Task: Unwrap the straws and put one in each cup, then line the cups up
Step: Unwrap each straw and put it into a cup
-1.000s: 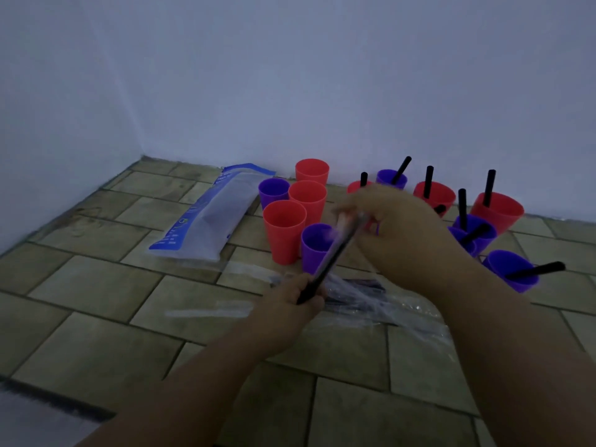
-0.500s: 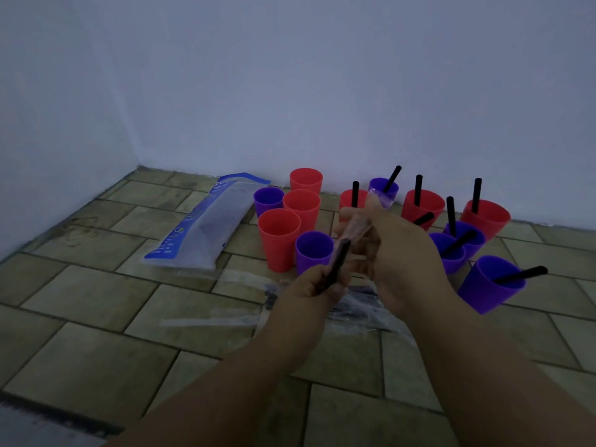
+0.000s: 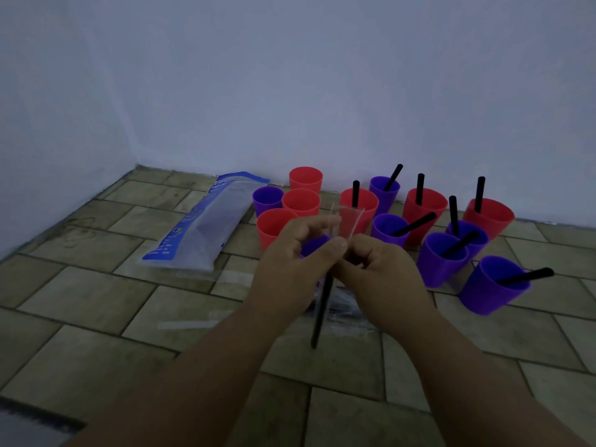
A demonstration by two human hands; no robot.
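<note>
A black straw [image 3: 322, 311] hangs downward between my hands. My left hand [image 3: 298, 256] and my right hand [image 3: 383, 272] meet at its top end, and both pinch the clear wrapper [image 3: 350, 221] that sticks up above my fingers. Behind them stand red and purple cups on the tiled floor. Several cups on the right hold black straws, among them a purple cup [image 3: 490, 285] and a red cup [image 3: 487, 217]. Cups on the left, such as a red cup [image 3: 305, 179] and a purple cup [image 3: 267, 200], hold none.
A blue and clear straw bag [image 3: 206, 227] lies left of the cups. Clear wrappers and a few wrapped straws [image 3: 348, 312] lie on the floor under my hands. A loose wrapper [image 3: 190, 324] lies to the left. White walls meet at the back left corner.
The straw has swung from a slant to hanging straight down. My hands have come together at its top, and the wrapper now stands free above my fingers.
</note>
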